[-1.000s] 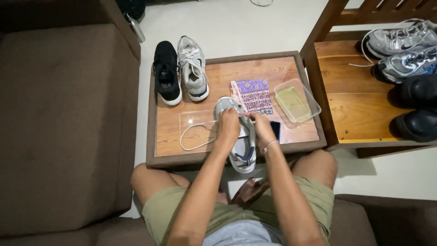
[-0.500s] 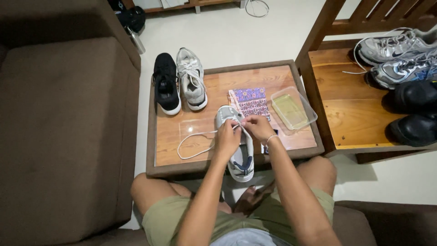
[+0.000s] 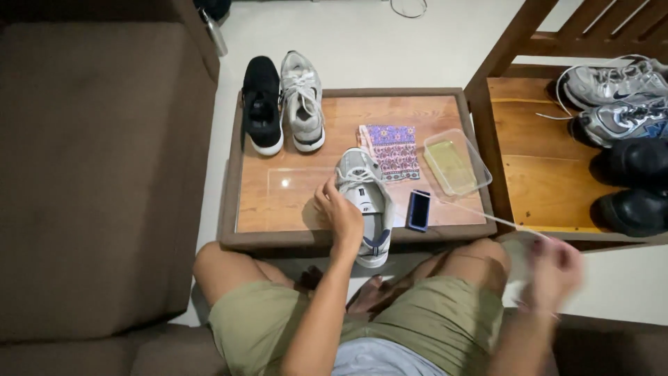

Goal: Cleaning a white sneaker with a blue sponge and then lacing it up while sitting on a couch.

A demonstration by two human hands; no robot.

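Left hand (image 3: 342,214) fingers grip the sneaker (image 3: 364,202); right hand (image 3: 554,268) fingers pinch its lace (image 3: 480,213).

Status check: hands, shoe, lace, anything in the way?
Left hand steadies grey sneaker at table edge. Right hand, blurred, pulls white lace taut out to the right. Lace passes close by dark phone and clear container.

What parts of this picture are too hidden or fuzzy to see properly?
- Right hand, head view: blurred by motion, so its grip on the thin white shoelace is unclear.
- Grey-and-white sneaker: left hand covers its side.
- Two black shoes on the wooden shelf: cut off by the right edge.
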